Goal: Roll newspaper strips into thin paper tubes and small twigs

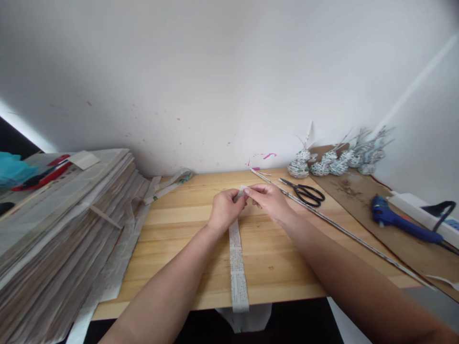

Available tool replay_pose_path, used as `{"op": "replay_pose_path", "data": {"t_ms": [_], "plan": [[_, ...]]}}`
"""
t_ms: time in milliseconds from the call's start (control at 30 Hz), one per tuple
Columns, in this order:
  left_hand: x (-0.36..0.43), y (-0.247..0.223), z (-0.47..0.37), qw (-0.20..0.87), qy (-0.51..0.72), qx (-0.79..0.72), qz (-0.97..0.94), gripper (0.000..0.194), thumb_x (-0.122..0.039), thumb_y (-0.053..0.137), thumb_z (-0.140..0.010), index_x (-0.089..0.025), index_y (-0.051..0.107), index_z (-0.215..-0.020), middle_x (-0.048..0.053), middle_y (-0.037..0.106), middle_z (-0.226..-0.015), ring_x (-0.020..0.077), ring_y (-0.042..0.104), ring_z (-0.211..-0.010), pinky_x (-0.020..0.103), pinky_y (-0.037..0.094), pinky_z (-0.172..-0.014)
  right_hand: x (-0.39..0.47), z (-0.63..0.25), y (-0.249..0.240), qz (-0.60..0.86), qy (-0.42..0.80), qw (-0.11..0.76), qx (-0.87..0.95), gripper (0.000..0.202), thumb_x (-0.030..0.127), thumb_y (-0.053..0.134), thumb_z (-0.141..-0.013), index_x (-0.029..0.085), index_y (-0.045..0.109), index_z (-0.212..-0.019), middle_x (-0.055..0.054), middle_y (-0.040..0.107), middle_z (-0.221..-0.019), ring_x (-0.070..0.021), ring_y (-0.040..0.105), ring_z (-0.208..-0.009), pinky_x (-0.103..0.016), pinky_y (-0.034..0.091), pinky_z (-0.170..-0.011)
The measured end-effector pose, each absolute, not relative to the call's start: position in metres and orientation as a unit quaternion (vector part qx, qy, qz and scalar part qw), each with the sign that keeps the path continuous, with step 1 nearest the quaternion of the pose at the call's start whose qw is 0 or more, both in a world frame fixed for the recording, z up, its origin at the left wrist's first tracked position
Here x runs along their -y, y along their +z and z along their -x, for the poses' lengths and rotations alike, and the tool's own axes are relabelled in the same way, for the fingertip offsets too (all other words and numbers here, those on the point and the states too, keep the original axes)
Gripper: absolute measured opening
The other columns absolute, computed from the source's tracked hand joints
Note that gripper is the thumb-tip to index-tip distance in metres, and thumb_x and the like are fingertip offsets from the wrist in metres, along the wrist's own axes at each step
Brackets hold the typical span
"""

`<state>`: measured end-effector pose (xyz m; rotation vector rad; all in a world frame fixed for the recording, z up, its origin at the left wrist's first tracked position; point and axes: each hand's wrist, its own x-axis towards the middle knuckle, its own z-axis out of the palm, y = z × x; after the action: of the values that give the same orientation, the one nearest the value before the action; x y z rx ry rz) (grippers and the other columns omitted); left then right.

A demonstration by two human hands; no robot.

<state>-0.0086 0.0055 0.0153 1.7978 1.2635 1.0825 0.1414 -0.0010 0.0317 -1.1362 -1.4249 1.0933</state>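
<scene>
Newspaper strip (236,258) pinched between both hands, left (227,208) and right (266,198); keep the fold narrow and taut.

Can read no word, brand, number or sign anywhere. Covered in small dark rows of print along the paper strip (235,260), too tiny to make out. Marked faintly with print on top of the paper stack (53,200) at the left, too blurred to read. Speckled dark on the woven paper pieces (300,165) by the wall, likewise illegible.
</scene>
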Motion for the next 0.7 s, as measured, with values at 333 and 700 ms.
{"op": "replay_pose_path", "data": {"t_ms": [333, 700], "plan": [[-0.0025, 0.0189, 0.0094, 0.264, 0.402, -0.497, -0.722, 0.029, -0.036, 0.055, -0.083, -0.017, 0.063, -0.063, 0.001, 0.064, -0.06, 0.0113, 0.052, -0.054, 0.023, 0.035, -0.054, -0.0011, -0.1425, 0.0287, 0.486, 0.43, 0.476, 0.593, 0.027, 0.04, 0.063, -0.076, 0.014, 0.071, -0.076, 0.002, 0.051, -0.053, -0.0092, 0.038, -0.048, -0.025, 0.029, -0.047], [-0.0056, 0.0115, 0.0094, 0.322, 0.406, -0.485, -0.705, 0.03, -0.04, 0.058, -0.081, -0.017, 0.062, -0.062, 0.003, 0.067, -0.063, 0.0113, 0.055, -0.054, 0.022, 0.038, -0.054, -0.0007, -0.1429, 0.0235, 0.512, 0.239, 0.438, 0.699, 0.028, 0.036, 0.051, -0.088, 0.018, 0.059, -0.068, 0.0, 0.056, -0.062, -0.0126, 0.046, -0.058, -0.026, 0.034, -0.057]]}}
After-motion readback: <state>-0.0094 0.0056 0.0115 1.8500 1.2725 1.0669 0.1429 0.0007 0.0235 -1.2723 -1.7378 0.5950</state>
